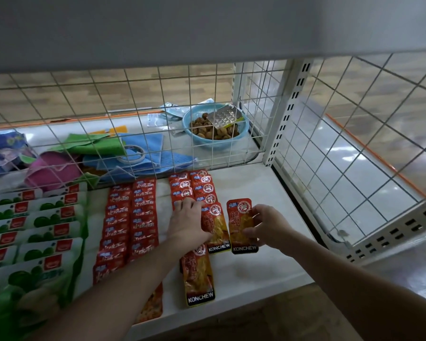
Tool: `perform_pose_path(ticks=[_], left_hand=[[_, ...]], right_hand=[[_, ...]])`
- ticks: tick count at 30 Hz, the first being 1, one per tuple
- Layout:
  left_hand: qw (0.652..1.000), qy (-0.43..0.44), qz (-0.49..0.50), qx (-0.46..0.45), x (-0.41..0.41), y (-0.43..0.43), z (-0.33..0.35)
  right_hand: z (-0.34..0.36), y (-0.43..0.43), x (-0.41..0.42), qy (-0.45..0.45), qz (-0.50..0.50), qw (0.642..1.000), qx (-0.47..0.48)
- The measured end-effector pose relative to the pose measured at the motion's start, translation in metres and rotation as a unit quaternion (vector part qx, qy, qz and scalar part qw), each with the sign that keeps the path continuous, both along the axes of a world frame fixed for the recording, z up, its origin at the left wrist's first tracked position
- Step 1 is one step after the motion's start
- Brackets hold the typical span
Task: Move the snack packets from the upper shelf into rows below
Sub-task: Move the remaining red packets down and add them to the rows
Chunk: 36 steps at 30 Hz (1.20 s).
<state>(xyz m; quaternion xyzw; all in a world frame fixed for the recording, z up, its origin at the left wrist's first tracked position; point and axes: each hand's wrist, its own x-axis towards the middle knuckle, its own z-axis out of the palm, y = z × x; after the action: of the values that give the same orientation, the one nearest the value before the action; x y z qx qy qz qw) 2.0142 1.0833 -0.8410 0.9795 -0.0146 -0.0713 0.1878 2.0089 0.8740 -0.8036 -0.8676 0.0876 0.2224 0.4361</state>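
**Starting a new row of snack packets on the lower shelf**

Head view: the right hand (pixel 263 225) pinches a red-and-yellow held packet (pixel 240 227) by its right edge, thumb on its face. The packet lies on the white lower shelf (pixel 261 188), just right of the existing rows. The left hand (pixel 188 217) lies flat with its fingers straight, pressing on the neighbouring packet (pixel 217 232) and the overlapped row (pixel 202 188) that runs away to the far side.

To do this step well, I judge the held packet should be squared up parallel to its neighbour, edges nearly touching, while the left hand holds the row down.

One near packet (pixel 198 279) lies partly under the left forearm. To the left are red sachets (pixel 130 217) and green packets (pixel 35 230). A wire grid (pixel 133 107) closes the far side, and a blue basket (pixel 217 141) sits behind it. The upper shelf (pixel 207 33) hangs overhead and what it holds is hidden.
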Motion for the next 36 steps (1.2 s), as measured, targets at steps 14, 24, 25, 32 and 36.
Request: perform_pose_path(ticks=[14,24,25,32,36], left_hand=[[0.992,-0.085,0.037,-0.087,-0.011,0.048,0.008],[0.994,-0.082,0.022,-0.066,-0.009,0.055,0.009],[0.994,-0.081,0.021,-0.065,-0.01,0.055,0.009],[0.995,-0.075,-0.016,-0.062,-0.015,0.053,0.006],[0.993,-0.095,-0.041,-0.058,-0.025,0.048,0.014]], right_hand=[[-0.017,0.045,-0.011,0.014,0.03,0.999,-0.042],[-0.027,0.058,-0.018,-0.07,0.064,0.984,-0.149],[-0.027,0.059,-0.018,-0.073,0.064,0.984,-0.151],[-0.03,0.058,-0.017,-0.074,0.084,0.978,-0.175],[-0.021,0.052,-0.024,-0.144,0.101,0.96,-0.218]])
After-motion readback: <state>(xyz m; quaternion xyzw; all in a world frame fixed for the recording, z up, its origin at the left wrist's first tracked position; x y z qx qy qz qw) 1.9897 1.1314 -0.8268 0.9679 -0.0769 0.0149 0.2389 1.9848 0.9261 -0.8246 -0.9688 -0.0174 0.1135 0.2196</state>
